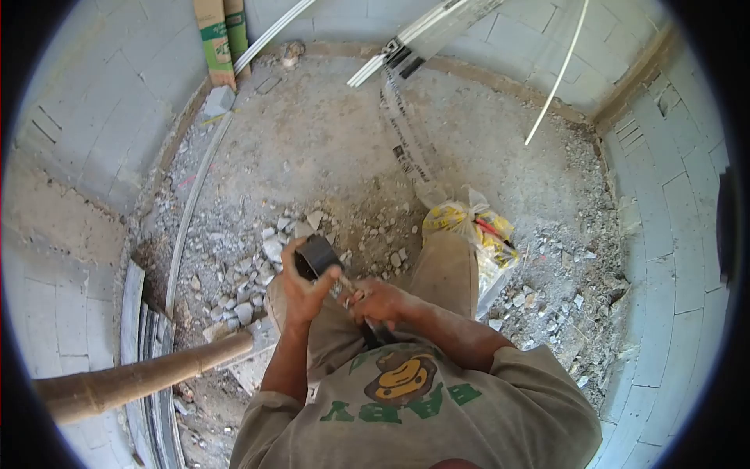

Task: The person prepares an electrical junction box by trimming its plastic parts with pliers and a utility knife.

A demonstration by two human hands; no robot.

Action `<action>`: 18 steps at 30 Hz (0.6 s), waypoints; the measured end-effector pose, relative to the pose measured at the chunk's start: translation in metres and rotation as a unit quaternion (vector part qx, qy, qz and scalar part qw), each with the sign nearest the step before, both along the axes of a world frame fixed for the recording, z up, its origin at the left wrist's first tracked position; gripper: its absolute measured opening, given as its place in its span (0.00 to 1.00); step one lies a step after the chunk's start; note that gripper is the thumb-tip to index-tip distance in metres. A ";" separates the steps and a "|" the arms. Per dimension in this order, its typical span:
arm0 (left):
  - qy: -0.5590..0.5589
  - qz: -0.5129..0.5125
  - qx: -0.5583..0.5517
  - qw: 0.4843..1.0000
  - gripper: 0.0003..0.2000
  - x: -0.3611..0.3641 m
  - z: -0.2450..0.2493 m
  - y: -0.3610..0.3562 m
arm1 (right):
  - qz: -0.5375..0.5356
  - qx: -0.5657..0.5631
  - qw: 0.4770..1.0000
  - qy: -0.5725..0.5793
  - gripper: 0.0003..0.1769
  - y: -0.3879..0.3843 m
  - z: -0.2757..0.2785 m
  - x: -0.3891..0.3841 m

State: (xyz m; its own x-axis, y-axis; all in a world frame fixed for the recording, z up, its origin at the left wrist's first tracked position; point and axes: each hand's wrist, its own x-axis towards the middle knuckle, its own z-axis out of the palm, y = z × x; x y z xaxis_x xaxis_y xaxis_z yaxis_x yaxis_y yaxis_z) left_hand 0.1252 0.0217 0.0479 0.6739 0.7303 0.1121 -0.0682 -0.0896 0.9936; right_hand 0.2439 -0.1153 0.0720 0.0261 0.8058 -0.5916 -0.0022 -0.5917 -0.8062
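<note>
My left hand [303,289] holds a dark grey, hollow piece [319,254], perhaps a wide tape roll or a small box. Its thumb lies near the lower edge and its fingers wrap the far side. Close beside it, my right hand [376,302] is closed, with the fingers pressed around a thin, light-coloured part whose kind I cannot make out. A dark strip [376,332] shows below the right hand, against my lap. Both hands are above my bent legs.
Broken rubble [250,285] covers the floor in front and to the left. A plastic bag [469,227] with a red-handled tool lies by my right knee. A thick wooden pole [156,375] juts in from the left, near metal channels [148,352]. White conduits [558,78] lean at the back.
</note>
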 end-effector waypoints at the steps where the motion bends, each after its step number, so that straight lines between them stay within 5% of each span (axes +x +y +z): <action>1: 0.004 0.036 -0.045 0.998 0.34 -0.001 -0.003 -0.002 | -0.021 0.017 0.994 -0.107 0.24 -0.002 0.000 -0.008; 2: -0.054 0.039 -0.184 0.981 0.29 0.000 -0.004 -0.004 | -0.012 0.015 0.995 -0.099 0.24 -0.002 -0.021 -0.013; 4: -0.041 0.069 -0.212 0.974 0.28 0.003 0.002 -0.007 | -0.110 0.289 0.850 -0.427 0.25 0.008 -0.056 -0.020; 5: -0.037 0.091 -0.240 0.966 0.26 0.004 0.007 -0.006 | -0.105 0.292 0.852 -0.422 0.25 0.006 -0.053 -0.019; 6: -0.021 0.085 -0.283 0.955 0.30 0.001 0.020 -0.004 | -0.068 0.138 0.960 -0.232 0.25 0.008 -0.007 -0.012; 7: -0.021 0.095 -0.285 0.954 0.30 -0.002 0.020 -0.004 | -0.024 -0.029 0.999 -0.029 0.26 0.009 0.018 -0.004; 8: -0.031 0.062 -0.186 0.980 0.32 -0.004 0.019 -0.003 | -0.011 -0.004 0.996 0.083 0.28 0.009 0.014 0.006; 10: -0.040 -0.014 -0.021 0.999 0.37 -0.008 0.022 0.003 | 0.007 0.012 0.994 0.107 0.28 0.006 0.008 0.016; 15: -0.026 -0.060 0.035 0.997 0.37 -0.009 0.017 0.012 | 0.039 0.015 0.990 0.136 0.27 0.009 -0.022 0.008; 16: -0.029 -0.038 -0.036 0.998 0.37 -0.008 0.008 0.013 | 0.010 0.148 0.987 -0.058 0.27 0.006 -0.052 -0.002; 17: -0.032 -0.014 -0.108 0.994 0.38 -0.007 0.002 0.011 | -0.019 0.272 0.929 -0.249 0.27 0.004 -0.069 -0.010; 18: -0.030 -0.012 -0.110 0.993 0.38 -0.004 0.002 0.006 | -0.017 0.270 0.930 -0.247 0.27 0.005 -0.070 -0.015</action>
